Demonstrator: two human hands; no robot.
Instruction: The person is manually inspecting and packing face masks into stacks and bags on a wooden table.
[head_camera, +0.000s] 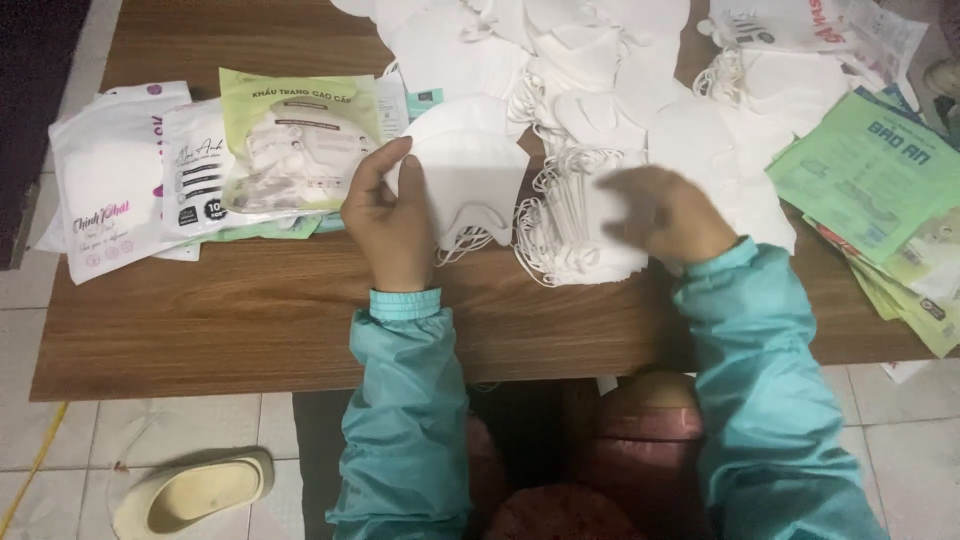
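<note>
Two hands work at a wooden table (250, 320). The left hand (388, 222) pinches one white folded mask (468, 185) by its left edge; the blurred right hand (668, 213) rests curled on a stack of masks (575, 225), grip unclear. Three sealed packets (200, 165) lie left, glossy; bare wood runs along the near edge.

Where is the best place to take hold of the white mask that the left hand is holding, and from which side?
Probably the flat left edge of the white mask, approached from the left, as the left hand does now. The panel is broad and thin there. The ear loops hang loose below and would likely tangle.
</note>
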